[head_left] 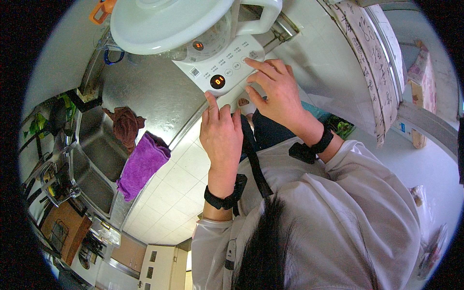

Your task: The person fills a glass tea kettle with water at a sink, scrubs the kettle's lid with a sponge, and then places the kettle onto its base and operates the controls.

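An electric kettle with a white lid, a clear body and a white handle stands on its white control base. Orange digits glow on the base's round black display. My right hand holds nothing; its index fingertip rests on a round button near the right end of the panel. With its index finger stretched out, my left hand touches the base's front edge just below the display. Its other fingers are loosely bent and grip nothing.
A steel counter runs left to a double-basin sink. A brown cloth and a purple towel lie on the sink's edge. Blue-handled scissors are behind the counter's left part. A white wall-side panel with handwriting rises at right.
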{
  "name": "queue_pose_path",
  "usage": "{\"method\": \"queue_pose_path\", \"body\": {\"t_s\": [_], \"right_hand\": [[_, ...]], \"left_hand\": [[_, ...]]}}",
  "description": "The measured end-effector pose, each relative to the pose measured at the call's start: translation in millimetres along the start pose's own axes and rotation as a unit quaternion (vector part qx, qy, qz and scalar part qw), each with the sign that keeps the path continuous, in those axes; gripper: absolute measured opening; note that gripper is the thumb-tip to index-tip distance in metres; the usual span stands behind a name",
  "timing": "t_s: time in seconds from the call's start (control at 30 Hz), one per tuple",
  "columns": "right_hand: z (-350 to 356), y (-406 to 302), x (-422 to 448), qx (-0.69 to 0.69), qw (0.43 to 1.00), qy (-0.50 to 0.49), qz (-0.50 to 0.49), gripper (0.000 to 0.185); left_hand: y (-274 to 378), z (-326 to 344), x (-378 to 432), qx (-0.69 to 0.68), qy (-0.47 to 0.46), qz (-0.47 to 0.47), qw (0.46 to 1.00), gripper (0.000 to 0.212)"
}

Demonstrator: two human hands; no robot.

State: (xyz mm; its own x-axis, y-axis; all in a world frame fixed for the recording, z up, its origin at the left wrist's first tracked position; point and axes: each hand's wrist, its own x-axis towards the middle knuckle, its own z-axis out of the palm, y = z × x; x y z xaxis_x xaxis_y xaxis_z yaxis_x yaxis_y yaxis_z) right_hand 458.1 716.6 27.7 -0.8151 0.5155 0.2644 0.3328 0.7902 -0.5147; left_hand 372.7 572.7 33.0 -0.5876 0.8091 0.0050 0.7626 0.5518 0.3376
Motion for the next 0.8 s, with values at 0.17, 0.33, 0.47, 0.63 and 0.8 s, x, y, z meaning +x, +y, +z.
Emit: {"method": "queue_pose_path", "body": {"t_s": [0.17,0.33,0.47,0.63,0.8], "right_hand": [[0.1,-2.1,-0.4,-0.002,1.0,-0.017,0.002,0.018],[1.8,-0.2,-1.6,0.003,1.0,-0.008,-0.001,0.018],[0.7,0.1,-1.3,0.009,1.0,-0.003,-0.003,0.017],[0.0,-0.8,-0.3,0.012,1.0,-0.004,-0.004,0.017],[0.1,0.0,-0.2,0.017,1.0,-0.004,-0.002,0.017]], "left_hand": [[0.4,-0.8,-1.5,-0.002,0.0,-0.005,1.0,0.023],[0.6,-0.9,-1.0,-0.002,-0.001,-0.004,1.0,0.023],[1.3,-0.9,-0.3,-0.005,-0.004,-0.006,1.0,0.022],[1.3,-1.9,0.1,-0.008,-0.006,-0.006,1.0,0.022],[2.2,-2.2,0.9,-0.006,-0.003,-0.006,1.0,0.021]]}}
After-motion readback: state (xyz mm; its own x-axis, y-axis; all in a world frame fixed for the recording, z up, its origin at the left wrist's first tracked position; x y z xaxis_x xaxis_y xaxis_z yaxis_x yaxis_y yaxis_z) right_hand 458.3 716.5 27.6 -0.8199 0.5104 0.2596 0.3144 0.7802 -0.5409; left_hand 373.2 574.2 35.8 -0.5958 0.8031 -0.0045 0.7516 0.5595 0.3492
